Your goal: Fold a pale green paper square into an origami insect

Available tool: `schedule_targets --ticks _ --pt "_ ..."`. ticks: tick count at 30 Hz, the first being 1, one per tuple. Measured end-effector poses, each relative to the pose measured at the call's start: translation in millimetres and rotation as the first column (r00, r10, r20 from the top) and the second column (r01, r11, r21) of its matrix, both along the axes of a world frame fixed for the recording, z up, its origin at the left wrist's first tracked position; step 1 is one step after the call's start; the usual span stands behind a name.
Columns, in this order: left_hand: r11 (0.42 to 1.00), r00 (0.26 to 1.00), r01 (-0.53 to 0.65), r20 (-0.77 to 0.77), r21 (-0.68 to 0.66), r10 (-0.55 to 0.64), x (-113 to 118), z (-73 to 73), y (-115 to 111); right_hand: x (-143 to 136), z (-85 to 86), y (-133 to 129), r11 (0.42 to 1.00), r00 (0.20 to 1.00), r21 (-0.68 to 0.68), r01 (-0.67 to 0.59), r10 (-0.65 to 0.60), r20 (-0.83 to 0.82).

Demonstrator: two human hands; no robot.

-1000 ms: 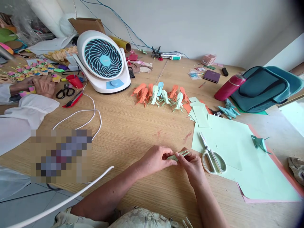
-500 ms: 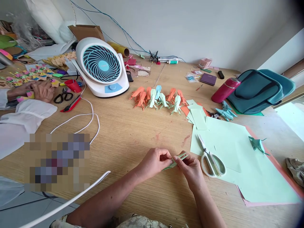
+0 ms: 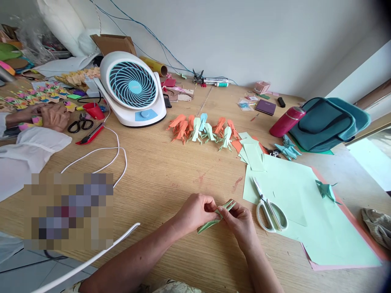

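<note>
Between my two hands is a narrow folded piece of light green paper (image 3: 209,226), held just above the wooden table. My left hand (image 3: 198,211) pinches its middle, with the lower end sticking out below the fingers. At the upper end, where thin points show, my right hand (image 3: 236,219) grips it between thumb and fingers. White-handled scissors (image 3: 269,209) lie partly open to the right of my right hand, on large light green paper sheets (image 3: 330,240). Farther back stand several folded paper figures in orange (image 3: 182,130), pale green (image 3: 226,137) and blue (image 3: 203,121).
A white fan (image 3: 132,87) stands at the back left. At the far left another person's hands (image 3: 55,117) rest near black scissors (image 3: 80,124) and a red cutter (image 3: 90,135). A pink bottle (image 3: 287,122) leans by a teal bag (image 3: 320,122). A white cable (image 3: 91,260) crosses the front left.
The folded paper has tilted more steeply, and its lower end now shows more below my left hand. Both hands still grip it. The camera view has shifted slightly.
</note>
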State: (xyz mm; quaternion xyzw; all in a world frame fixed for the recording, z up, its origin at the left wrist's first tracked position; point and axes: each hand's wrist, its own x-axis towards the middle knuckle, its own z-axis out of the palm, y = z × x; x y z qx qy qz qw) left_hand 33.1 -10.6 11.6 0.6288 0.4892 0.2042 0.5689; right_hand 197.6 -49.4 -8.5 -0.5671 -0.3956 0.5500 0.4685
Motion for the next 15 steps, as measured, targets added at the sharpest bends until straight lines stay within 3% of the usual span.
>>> schedule_targets --ticks 4,11,15 --pt "0.997 0.996 0.003 -0.088 0.078 0.004 0.7 0.6 -0.3 -1.5 -3.2 0.0 1.000 0.999 0.004 -0.009 0.009 0.039" --pt "0.994 0.996 0.056 -0.073 0.095 -0.049 -5.8 0.5 5.3 4.2 5.1 -3.1 0.991 0.992 0.076 -0.106 0.111 -0.064" --pt "0.993 0.994 0.098 -0.052 0.068 -0.095 -9.2 0.6 6.2 8.9 6.9 -8.8 0.993 0.988 0.061 -0.098 0.104 -0.111"
